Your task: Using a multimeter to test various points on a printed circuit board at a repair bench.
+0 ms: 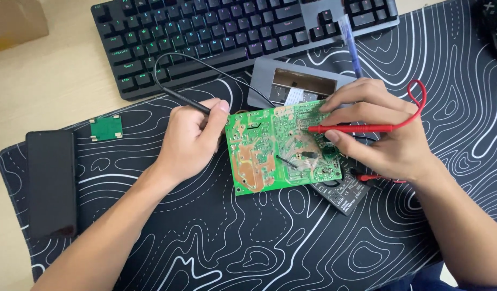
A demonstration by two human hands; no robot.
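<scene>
Left hand (192,137) grips black probe (186,101); right hand (380,132) red probe (350,129) on circuit board (259,148).

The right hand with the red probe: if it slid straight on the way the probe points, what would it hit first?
The right hand aims the red probe leftward across the green circuit board. Continuing, it would probably meet the left hand at the board's far edge, though heights are unclear.
</scene>
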